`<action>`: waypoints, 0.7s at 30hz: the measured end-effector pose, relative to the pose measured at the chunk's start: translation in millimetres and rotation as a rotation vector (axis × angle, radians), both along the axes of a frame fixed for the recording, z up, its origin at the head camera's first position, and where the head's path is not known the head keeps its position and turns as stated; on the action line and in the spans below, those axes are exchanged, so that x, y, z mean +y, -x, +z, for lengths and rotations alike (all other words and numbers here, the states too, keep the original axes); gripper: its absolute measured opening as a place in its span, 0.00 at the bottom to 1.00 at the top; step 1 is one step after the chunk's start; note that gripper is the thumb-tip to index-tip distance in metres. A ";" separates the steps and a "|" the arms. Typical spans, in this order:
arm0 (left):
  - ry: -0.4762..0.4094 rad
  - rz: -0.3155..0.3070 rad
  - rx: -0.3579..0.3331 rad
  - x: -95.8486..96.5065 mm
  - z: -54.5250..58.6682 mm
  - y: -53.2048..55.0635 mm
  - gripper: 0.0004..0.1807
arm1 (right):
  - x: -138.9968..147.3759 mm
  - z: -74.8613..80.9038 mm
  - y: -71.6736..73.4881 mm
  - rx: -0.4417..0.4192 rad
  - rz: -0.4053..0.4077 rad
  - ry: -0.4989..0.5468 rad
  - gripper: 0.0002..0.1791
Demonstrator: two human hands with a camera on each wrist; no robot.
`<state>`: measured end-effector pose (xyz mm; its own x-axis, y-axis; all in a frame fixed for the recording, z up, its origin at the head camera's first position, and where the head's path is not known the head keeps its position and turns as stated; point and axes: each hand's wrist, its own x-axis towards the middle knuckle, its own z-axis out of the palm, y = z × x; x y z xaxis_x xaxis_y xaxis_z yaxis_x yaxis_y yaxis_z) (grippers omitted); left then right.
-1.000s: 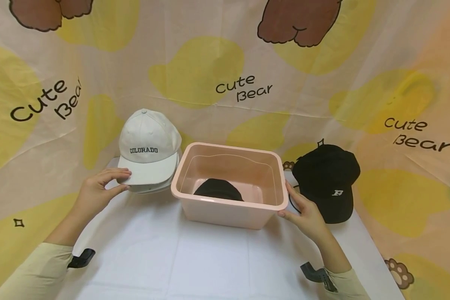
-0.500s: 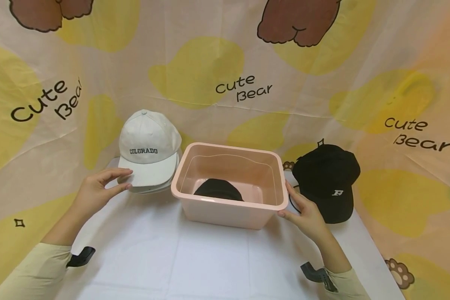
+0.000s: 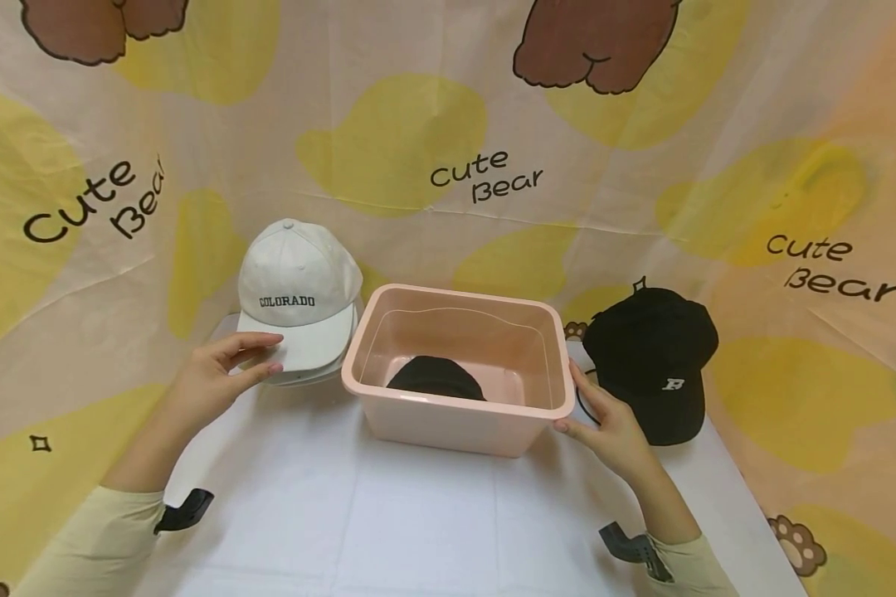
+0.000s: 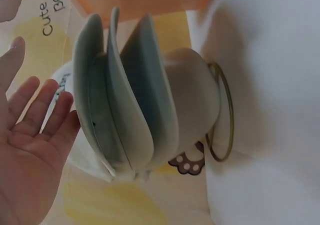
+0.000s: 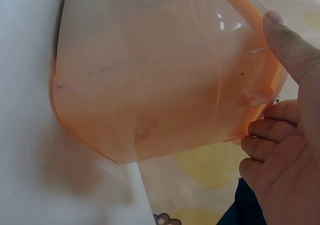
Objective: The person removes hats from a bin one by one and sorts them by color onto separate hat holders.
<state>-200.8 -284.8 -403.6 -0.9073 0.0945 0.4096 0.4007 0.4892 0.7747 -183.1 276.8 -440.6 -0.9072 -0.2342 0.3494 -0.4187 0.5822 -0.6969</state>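
Note:
A white baseball cap (image 3: 287, 278) lettered COLORADO tops a stack of pale caps (image 4: 145, 100) at the left of the table. My left hand (image 3: 220, 377) is beside its brim, fingers extended and thumb apart, gripping nothing; the left wrist view shows the palm facing the brims. A pink plastic bin (image 3: 448, 427) stands in the middle with a black cap (image 3: 436, 377) inside, partly hidden by the front wall. My right hand (image 3: 608, 423) holds the bin's front right corner, thumb and fingers against the rim. Just right of that hand sits another black cap (image 3: 650, 365) with a white letter.
Beneath the pale caps, a gold wire ring (image 4: 229, 115) touches the white table (image 3: 418, 522). A patterned cloth (image 3: 388, 149) hangs close behind and at both sides. The table's right edge runs close to the black cap.
My left hand has shifted right along the white cap's brim, its fingers off the brim's edge that they gripped. The right hand and the bin stay put.

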 end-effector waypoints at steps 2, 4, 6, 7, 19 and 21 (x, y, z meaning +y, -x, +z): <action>-0.009 -0.001 0.003 5.4 0.9 -3.3 0.22 | -0.5 0.5 -0.1 0.000 0.003 0.005 0.54; -0.019 -0.006 0.019 11.0 1.5 -6.0 0.23 | -0.8 0.8 -0.4 -0.003 0.004 0.006 0.54; -0.028 -0.015 0.043 17.6 1.3 -8.3 0.23 | -0.8 0.8 -0.8 -0.007 0.001 0.003 0.54; -0.027 -0.019 0.053 20.7 0.6 -9.4 0.24 | -0.5 0.5 -0.8 -0.008 -0.002 0.000 0.54; -0.091 -0.066 -0.014 58.5 -11.6 -22.5 0.27 | 0.9 -1.1 -0.7 -0.018 -0.013 -0.011 0.53; -0.097 -0.065 -0.026 64.4 -13.7 -23.7 0.28 | 0.6 -0.7 -0.6 -0.020 -0.013 -0.013 0.53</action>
